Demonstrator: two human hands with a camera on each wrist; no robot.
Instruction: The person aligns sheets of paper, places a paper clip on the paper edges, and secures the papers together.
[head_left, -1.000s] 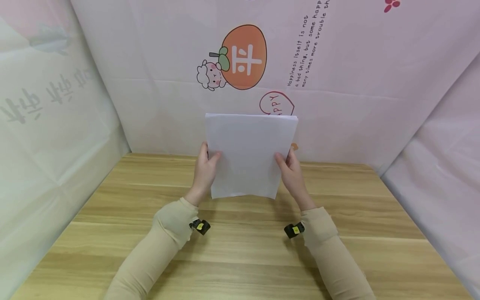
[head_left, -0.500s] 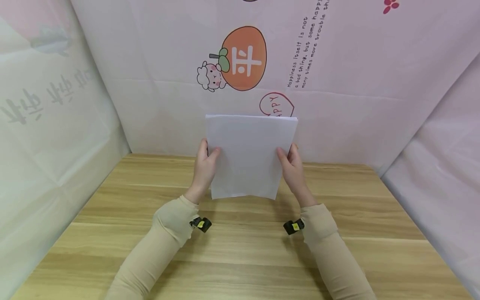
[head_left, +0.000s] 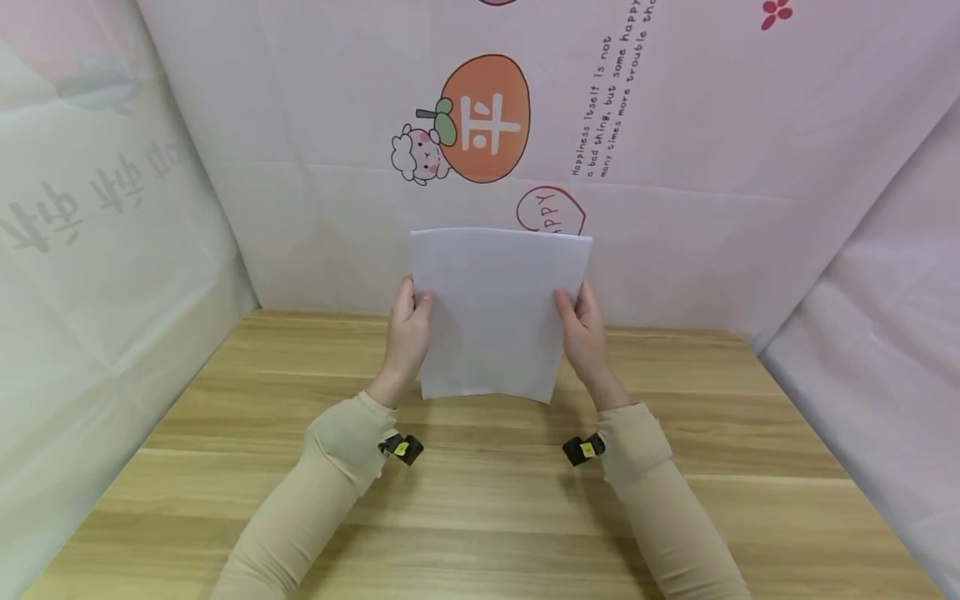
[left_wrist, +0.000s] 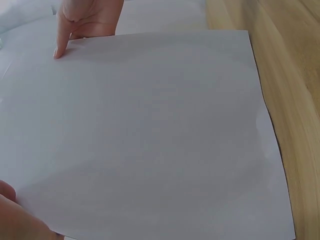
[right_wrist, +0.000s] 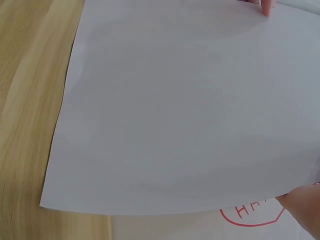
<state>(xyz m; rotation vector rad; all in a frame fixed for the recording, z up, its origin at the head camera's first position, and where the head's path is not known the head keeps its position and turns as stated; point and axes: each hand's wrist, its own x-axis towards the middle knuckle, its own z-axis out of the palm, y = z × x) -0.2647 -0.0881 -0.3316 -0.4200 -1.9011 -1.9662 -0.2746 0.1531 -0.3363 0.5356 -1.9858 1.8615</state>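
Note:
A stack of blank white paper (head_left: pixel 495 325) is held up, tilted, above the far part of the table. My left hand (head_left: pixel 407 337) grips its left edge, with the thumb on the front face and the fingers mostly hidden behind. On the opposite edge, my right hand (head_left: pixel 587 340) pinches the sheets the same way, thumb in front. The left wrist view has the paper (left_wrist: pixel 160 135) filling most of it, with the right hand (left_wrist: pixel 92 20) at the top. In the right wrist view the lower edge of the paper (right_wrist: pixel 175 110) looks slightly wavy.
A wood-grain table (head_left: pixel 480 517) lies under both forearms. Behind it rises a white printed cloth wall (head_left: pixel 315 208), close beyond the paper. More cloth hangs at the left (head_left: pixel 112 275) and right (head_left: pixel 885 333) sides.
Both thumbs have slid slightly up along the paper's edges. The left thumb now sits nearer the edge. The top corner at right looks more evenly lined up; the paper stays about in place.

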